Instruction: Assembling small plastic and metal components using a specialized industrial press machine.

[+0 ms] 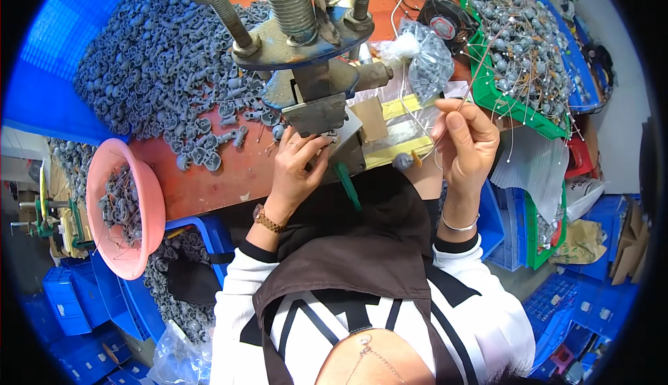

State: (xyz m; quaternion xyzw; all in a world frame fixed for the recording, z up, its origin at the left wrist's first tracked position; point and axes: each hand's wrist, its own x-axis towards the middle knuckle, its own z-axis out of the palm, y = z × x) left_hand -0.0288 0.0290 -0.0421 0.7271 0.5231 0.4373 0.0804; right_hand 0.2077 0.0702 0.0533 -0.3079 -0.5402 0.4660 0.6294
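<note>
A thin wire (477,73) is pinched in your right hand (467,138), right of the press (314,115), with a small grey part (402,162) near it. Your left hand (298,169) bends beneath the press; its closure and contents cannot be told. Wired parts (518,44) in the green tray (532,123) appear done; heaped loose parts (160,58) on the surface (223,193) appear outstanding.

The piled parts (163,58) look matt plastic, the press (313,54) scuffed metal.
</note>
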